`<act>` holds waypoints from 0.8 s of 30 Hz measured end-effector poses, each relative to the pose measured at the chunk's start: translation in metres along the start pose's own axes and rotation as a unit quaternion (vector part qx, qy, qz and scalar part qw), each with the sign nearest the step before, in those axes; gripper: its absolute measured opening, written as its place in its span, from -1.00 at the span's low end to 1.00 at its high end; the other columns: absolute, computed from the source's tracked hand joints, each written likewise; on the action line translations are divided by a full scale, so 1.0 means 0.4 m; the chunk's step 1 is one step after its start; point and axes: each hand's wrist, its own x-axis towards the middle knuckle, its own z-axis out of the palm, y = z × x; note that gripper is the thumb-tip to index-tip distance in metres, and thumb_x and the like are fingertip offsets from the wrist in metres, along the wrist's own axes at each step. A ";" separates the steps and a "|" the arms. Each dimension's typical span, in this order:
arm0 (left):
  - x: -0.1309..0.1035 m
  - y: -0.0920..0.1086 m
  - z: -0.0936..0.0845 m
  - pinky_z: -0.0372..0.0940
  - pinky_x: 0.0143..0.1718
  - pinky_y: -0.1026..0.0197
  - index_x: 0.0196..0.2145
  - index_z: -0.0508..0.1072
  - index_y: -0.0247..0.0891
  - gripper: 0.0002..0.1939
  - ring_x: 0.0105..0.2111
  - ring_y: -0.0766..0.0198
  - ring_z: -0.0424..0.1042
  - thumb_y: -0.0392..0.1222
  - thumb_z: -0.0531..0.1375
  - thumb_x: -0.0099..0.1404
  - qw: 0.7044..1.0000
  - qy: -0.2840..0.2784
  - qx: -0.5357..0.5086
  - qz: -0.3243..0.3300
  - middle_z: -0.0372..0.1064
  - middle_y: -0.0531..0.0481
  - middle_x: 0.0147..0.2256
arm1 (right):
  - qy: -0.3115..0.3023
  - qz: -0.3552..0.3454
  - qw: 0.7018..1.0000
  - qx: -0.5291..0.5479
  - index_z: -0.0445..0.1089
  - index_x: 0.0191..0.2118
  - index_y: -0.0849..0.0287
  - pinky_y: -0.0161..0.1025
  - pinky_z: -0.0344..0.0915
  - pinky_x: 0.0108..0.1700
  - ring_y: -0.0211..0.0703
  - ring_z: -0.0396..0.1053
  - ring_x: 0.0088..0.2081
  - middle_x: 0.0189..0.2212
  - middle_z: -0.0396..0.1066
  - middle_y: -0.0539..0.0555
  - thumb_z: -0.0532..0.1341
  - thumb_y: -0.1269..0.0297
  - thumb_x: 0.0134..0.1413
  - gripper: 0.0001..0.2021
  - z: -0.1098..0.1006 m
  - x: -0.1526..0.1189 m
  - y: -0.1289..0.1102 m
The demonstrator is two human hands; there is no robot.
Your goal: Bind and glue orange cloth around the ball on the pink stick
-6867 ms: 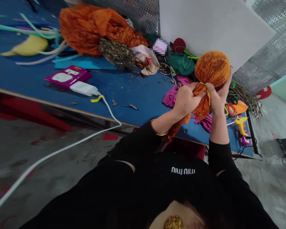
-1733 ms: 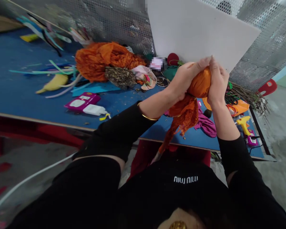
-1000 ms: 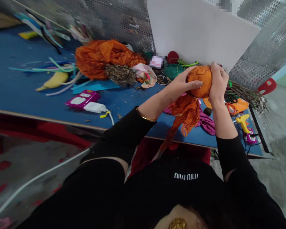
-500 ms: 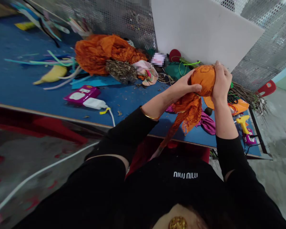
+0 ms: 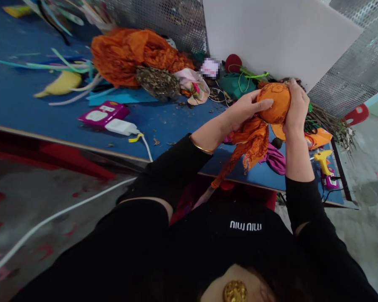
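Note:
Between my two hands is a round ball wrapped in orange patterned cloth [image 5: 275,98], gathered underneath, with loose cloth tails [image 5: 253,142] hanging toward the table edge. My left hand [image 5: 250,107] grips its left side, the thumb lying across the front. On the right side my right hand [image 5: 296,107] is pressed, fingers over the top and back; part of them is hidden. Below the ball, a purple cloth [image 5: 275,159] and a small dark round thing [image 5: 277,143] lie on the blue table [image 5: 173,121].
A crumpled orange cloth [image 5: 122,54], a dried plant clump [image 5: 157,82] and a yellow banana-shaped thing [image 5: 61,83] lie to the left. Nearer is a purple-and-white power strip [image 5: 105,114] with a cable. At right are a yellow glue gun [image 5: 323,159] and twigs [image 5: 327,117]. A white board [image 5: 280,37] stands behind.
The view has shifted slightly. My hands still clasp the wrapped ball, which has turned a little; my left thumb lies farther across its front.

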 end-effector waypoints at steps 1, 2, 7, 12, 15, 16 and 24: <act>0.002 -0.002 -0.001 0.37 0.30 -0.09 0.05 0.52 -0.25 -0.27 0.27 -0.12 0.44 0.28 0.47 0.08 1.000 -0.009 -0.006 0.003 0.55 -0.20 0.13 | -0.001 0.001 1.000 -0.007 0.25 -0.39 0.05 -0.21 0.24 -0.22 -0.20 0.21 -0.34 -0.45 0.24 -0.05 0.19 -0.23 0.18 -0.57 -0.003 0.000 0.002; 0.004 -0.006 -0.003 0.35 0.32 -0.11 0.07 0.51 -0.27 -0.25 0.28 -0.13 0.43 0.23 0.51 0.05 1.000 -0.017 -0.008 0.008 0.54 -0.20 0.14 | -0.001 0.001 1.000 -0.013 0.25 -0.40 0.04 -0.19 0.26 -0.20 -0.18 0.23 -0.32 -0.44 0.26 -0.04 0.18 -0.23 0.20 -0.58 -0.006 0.000 0.004; -0.024 -0.023 -0.014 0.32 0.33 -0.15 0.07 0.52 -0.25 -0.17 0.27 -0.18 0.44 0.04 0.60 -0.15 1.000 -0.027 -0.009 -0.005 0.56 -0.22 0.11 | 0.013 -0.011 1.000 0.019 0.17 -0.41 0.01 -0.14 0.34 -0.14 -0.16 0.25 -0.30 -0.42 0.30 -0.01 0.16 -0.15 0.26 -0.62 -0.017 -0.002 0.016; -0.093 -0.025 -0.019 0.42 0.20 -0.23 -0.11 0.59 -0.31 -0.41 0.07 -0.19 0.60 -0.01 0.54 -0.09 0.994 -0.027 -0.020 -0.106 0.61 -0.25 -0.09 | 0.009 -0.014 0.999 -0.030 0.26 -0.29 0.02 -0.17 0.41 -0.03 -0.18 0.35 -0.21 -0.30 0.42 0.04 0.08 0.00 0.38 -0.73 -0.006 0.015 0.028; -0.118 -0.027 -0.016 0.45 0.14 -0.20 -0.17 0.58 -0.33 -0.48 -0.02 -0.14 0.63 -0.10 0.53 -0.10 0.991 0.006 -0.019 -0.129 0.61 -0.22 -0.16 | -0.013 0.009 1.000 0.006 0.34 -0.22 0.10 -0.15 0.45 0.05 -0.19 0.46 -0.14 -0.19 0.48 0.13 -0.04 -0.03 0.48 -0.62 0.008 0.028 0.021; -0.123 -0.028 -0.016 0.46 0.14 -0.18 -0.17 0.57 -0.32 -0.49 -0.02 -0.11 0.62 -0.12 0.52 -0.09 0.991 0.026 -0.020 -0.128 0.61 -0.20 -0.16 | -0.008 0.009 1.000 0.021 0.36 -0.20 0.13 -0.14 0.47 0.07 -0.19 0.48 -0.14 -0.18 0.49 0.16 -0.08 -0.03 0.50 -0.58 0.011 0.028 0.015; -0.137 -0.017 -0.048 0.45 0.18 -0.10 -0.14 0.58 -0.27 -0.58 0.00 -0.06 0.60 -0.18 0.43 0.00 0.989 0.117 0.004 -0.095 0.62 -0.12 -0.13 | 0.097 -0.252 0.936 -0.224 0.40 -0.22 0.05 0.04 0.45 0.14 -0.10 0.51 -0.07 -0.23 0.41 0.06 0.18 -0.08 0.40 -0.69 0.001 -0.173 -0.035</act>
